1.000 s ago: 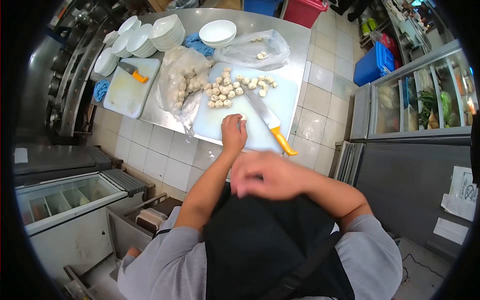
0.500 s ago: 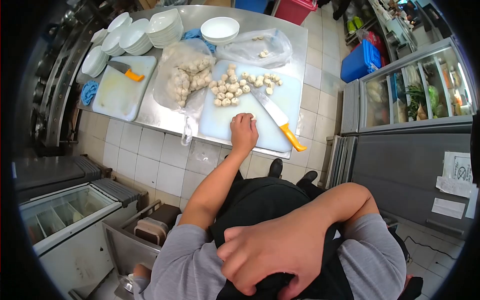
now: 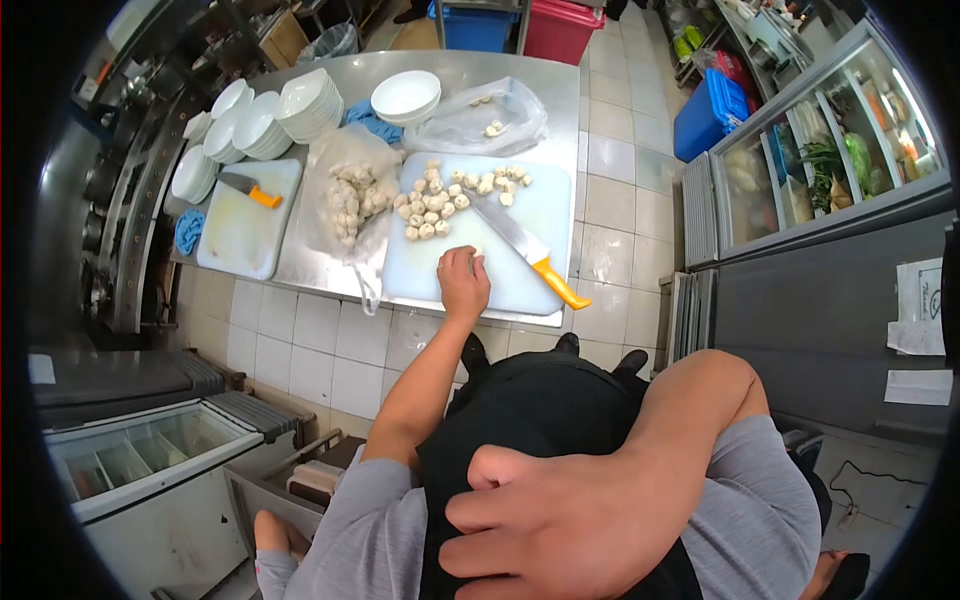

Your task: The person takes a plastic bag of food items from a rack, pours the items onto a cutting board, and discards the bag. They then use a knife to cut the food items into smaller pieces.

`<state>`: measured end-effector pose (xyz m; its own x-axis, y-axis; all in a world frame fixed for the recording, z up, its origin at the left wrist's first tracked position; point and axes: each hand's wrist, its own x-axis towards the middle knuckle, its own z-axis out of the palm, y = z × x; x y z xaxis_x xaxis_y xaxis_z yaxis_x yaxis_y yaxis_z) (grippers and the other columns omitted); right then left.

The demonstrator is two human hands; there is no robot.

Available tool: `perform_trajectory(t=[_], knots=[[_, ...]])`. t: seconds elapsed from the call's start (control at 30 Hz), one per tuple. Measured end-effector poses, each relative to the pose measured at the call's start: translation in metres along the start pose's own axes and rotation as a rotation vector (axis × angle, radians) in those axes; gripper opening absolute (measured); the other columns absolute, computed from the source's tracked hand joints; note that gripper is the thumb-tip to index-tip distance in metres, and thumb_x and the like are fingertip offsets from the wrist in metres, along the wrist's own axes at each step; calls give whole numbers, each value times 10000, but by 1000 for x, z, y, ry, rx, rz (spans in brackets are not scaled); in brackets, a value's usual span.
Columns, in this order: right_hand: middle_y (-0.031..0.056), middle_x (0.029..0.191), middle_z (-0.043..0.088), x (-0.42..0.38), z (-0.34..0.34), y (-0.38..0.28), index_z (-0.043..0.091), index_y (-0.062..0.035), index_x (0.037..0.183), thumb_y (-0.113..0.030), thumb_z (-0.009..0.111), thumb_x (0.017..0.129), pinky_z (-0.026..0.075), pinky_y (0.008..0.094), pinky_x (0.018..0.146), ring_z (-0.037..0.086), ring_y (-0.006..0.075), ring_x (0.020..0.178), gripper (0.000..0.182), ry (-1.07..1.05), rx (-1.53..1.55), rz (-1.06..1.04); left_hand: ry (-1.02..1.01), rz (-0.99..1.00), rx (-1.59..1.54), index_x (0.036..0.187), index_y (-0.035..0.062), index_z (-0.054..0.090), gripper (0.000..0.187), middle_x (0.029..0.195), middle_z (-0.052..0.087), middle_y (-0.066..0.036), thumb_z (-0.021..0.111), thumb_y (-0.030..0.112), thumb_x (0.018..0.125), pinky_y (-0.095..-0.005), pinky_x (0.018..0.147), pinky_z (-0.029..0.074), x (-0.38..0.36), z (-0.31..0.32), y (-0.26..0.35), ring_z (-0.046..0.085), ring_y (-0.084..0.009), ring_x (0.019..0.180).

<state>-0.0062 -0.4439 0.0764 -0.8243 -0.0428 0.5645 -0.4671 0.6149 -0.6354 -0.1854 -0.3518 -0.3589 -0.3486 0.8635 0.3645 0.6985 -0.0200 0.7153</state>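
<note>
My left hand (image 3: 464,282) rests with curled fingers on the near part of a white cutting board (image 3: 420,275). Something small and pale shows at its fingertips, too small to name. Farther up the board lie many small, pale round pieces (image 3: 430,205), like balls or mushrooms. To the right, a large knife (image 3: 525,243) with a yellow handle lies diagonally, its handle past the board's edge. My right hand (image 3: 565,525) is close to the camera in front of the black apron (image 3: 530,400). Its fingers are bent inward, and whatever they may hold is hidden.
Left of the board stands a clear bag (image 3: 345,195) of similar pieces. A flatter plastic bag (image 3: 490,115) lies behind it. Stacked white bowls (image 3: 310,105), a second board (image 3: 235,240) with a knife (image 3: 250,190), and blue cloths (image 3: 188,230) share the steel table (image 3: 315,260).
The camera view has shifted, so the table sits lower and farther left. My left hand stays at the board. My right hand remains curled before my chest, slightly lower in view.
</note>
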Motion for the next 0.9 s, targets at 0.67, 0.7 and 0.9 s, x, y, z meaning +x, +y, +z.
perform_trajectory(t=[0.67,0.7,0.9], knots=[[60,1056,655,4,-40,-5,780,-127,772,-347,758,836,362,519,838,551,348,1087,230,-68,-34,-112,46,-2,0,1140,47,694,172,1112,695,-155,734,100,981,-506,972,501,-1,3,1,644,-389,1084],[73,1071,654,8,-49,-6,793,-121,791,-359,764,825,365,521,843,553,353,1115,242,-159,16,-98,47,0,-3,1140,47,694,172,1112,695,-155,734,100,981,-506,972,501,0,3,1,644,-389,1084],[118,1162,651,15,-40,-1,783,-87,777,-363,778,823,362,528,859,533,358,1166,280,-242,57,-118,35,-4,-1,1143,50,691,173,1119,696,-154,731,106,984,-513,975,497,-1,2,3,641,-392,1092]])
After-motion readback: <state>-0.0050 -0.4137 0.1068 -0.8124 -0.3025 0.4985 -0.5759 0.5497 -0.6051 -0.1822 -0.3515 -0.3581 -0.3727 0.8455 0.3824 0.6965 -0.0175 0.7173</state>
